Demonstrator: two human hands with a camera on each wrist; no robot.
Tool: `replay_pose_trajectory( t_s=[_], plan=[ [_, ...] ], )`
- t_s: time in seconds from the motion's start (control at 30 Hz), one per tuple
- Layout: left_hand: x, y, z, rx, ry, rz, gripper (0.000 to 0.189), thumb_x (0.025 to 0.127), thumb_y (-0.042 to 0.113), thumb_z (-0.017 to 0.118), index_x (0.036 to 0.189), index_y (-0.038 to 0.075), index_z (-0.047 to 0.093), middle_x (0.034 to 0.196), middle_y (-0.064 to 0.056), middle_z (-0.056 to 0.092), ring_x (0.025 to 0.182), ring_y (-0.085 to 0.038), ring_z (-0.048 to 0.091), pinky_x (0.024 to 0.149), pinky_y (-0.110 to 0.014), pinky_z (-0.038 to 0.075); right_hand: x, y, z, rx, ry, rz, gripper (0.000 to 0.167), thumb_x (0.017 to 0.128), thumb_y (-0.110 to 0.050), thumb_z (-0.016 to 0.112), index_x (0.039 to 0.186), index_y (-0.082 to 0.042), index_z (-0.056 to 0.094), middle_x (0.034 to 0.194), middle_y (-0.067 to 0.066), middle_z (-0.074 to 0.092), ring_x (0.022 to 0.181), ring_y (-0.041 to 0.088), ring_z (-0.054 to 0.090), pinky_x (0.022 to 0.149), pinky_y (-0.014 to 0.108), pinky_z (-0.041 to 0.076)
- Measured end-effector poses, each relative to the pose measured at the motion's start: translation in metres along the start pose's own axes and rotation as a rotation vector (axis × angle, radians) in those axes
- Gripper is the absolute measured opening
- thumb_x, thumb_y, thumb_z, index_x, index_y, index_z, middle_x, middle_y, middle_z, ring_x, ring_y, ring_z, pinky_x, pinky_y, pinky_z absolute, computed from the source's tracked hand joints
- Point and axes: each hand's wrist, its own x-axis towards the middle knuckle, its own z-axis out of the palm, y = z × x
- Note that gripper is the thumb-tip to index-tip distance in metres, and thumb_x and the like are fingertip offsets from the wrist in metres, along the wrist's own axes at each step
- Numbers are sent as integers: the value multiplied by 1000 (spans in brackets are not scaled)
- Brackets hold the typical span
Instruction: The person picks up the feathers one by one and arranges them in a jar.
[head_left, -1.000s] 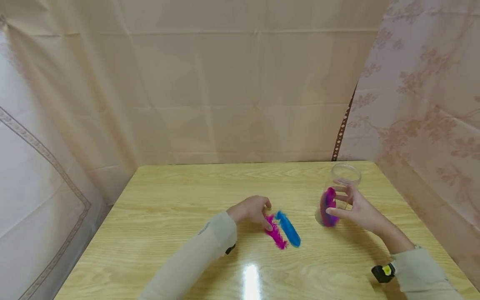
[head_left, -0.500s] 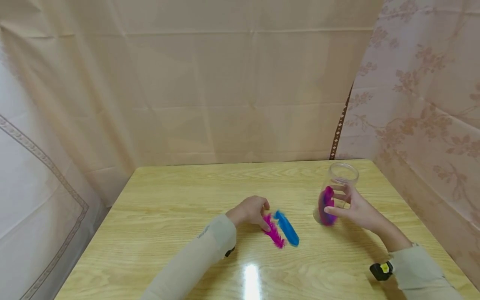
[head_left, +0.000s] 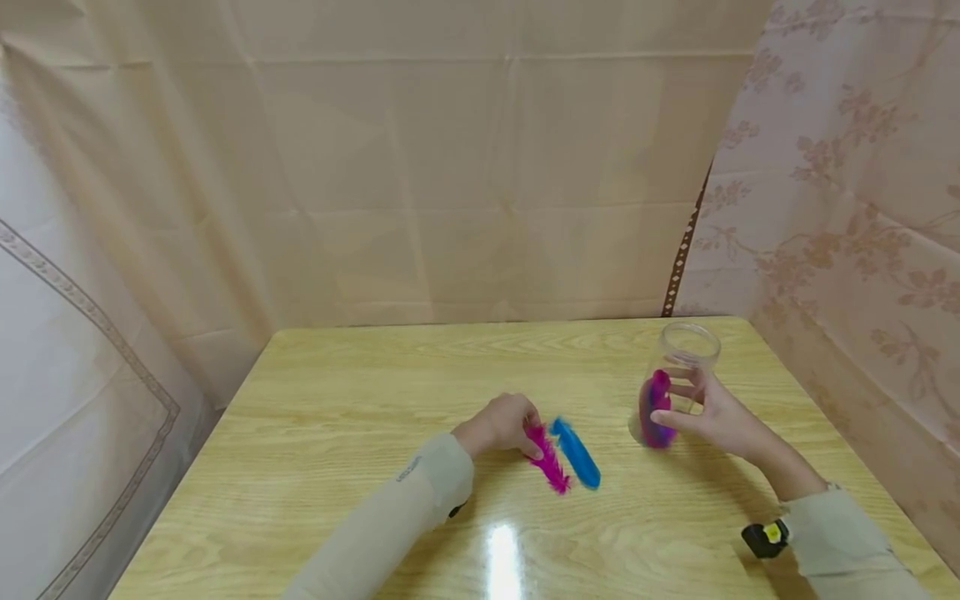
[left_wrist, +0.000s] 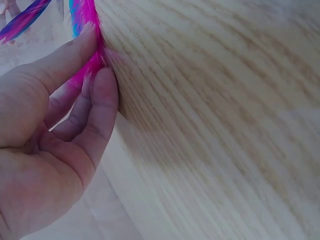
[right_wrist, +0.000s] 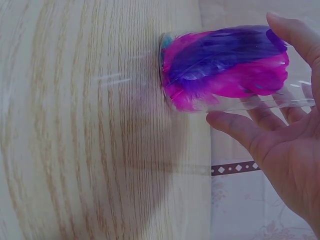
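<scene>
My left hand (head_left: 501, 423) pinches the near-white end of a bright pink feather (head_left: 552, 467) on the table. In the left wrist view, thumb and fingertips meet on the feather (left_wrist: 92, 62) close over the wood. A blue feather (head_left: 579, 460) lies just right of it, at a slant. At the right, a clear plastic jar (head_left: 693, 354) without a lid stands upright. My right hand (head_left: 718, 418) holds it around the side, thumb in front. Inside the jar are pink and purple feathers (right_wrist: 225, 60), with a bit of teal near the bottom.
The wood-grain table (head_left: 375, 375) ends at a beige curtain (head_left: 465, 208) behind. Floral cloth (head_left: 862, 208) hangs along the right side and pale cloth (head_left: 75, 400) along the left. Dark wrist cameras (head_left: 765, 539) sit at the sleeves.
My left fingers have closed on the pink feather's end, and the feather has shifted slightly. The right hand keeps its hold on the jar in place.
</scene>
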Motion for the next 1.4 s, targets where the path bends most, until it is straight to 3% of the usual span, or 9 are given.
replay_pose_trajectory(
  t_s=[0.27, 1.1, 1.4],
  plan=[
    [-1, -2, 0, -30, -21, 28, 17, 81, 24, 88, 85, 13, 75, 75, 9, 63, 69, -8, 49, 64, -21, 46, 0, 2, 1, 13, 3, -5, 87, 94, -9, 74, 155, -9, 12, 152, 33, 27, 129, 64, 39, 90, 74, 45],
    [1, -9, 5, -89, -43, 34, 17, 82, 24, 87, 80, 15, 73, 71, 7, 63, 67, -8, 49, 62, -21, 44, 0, 0, 3, 11, 1, 3, 87, 94, -11, 74, 155, -13, 12, 151, 33, 29, 130, 63, 40, 93, 74, 44],
    [2, -4, 0, -31, -75, 42, 42, 85, 27, 85, 58, 15, 55, 54, 9, 42, 54, -6, 36, 52, -21, 32, 0, 1, 0, 5, 1, 14, 86, 94, -13, 74, 155, -16, 14, 150, 32, 30, 130, 63, 40, 91, 72, 46]
  ],
)
